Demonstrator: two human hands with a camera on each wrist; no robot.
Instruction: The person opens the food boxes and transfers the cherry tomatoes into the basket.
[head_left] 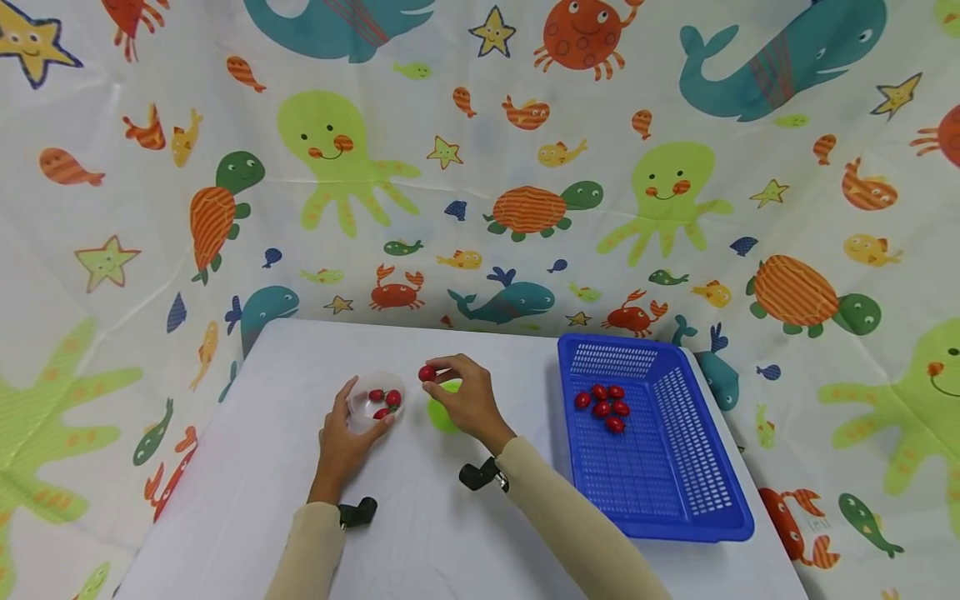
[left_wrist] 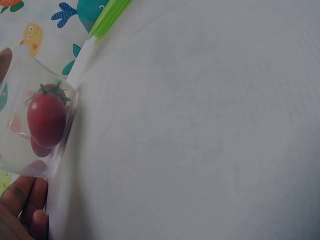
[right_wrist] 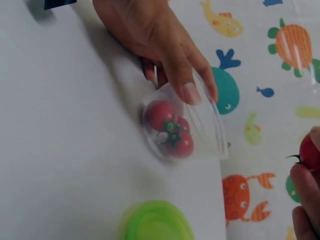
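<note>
Red and glossy, one small tomato [head_left: 427,373] sits pinched between the thumb and fingers of my right hand [head_left: 471,398], a thin stem poking out. I hold it near a clear cup [head_left: 363,410], apart from it, while my left hand [head_left: 341,446] curls round the cup, thumb on one side and fingers on the other. Three tomatoes [head_left: 393,398] lie inside. A round green lid [right_wrist: 157,225] rests on the tabletop [head_left: 420,542], partly hidden under my right hand in the head view. Off to my right, more tomatoes [head_left: 602,409] cluster in a blue basket [head_left: 645,483].
</note>
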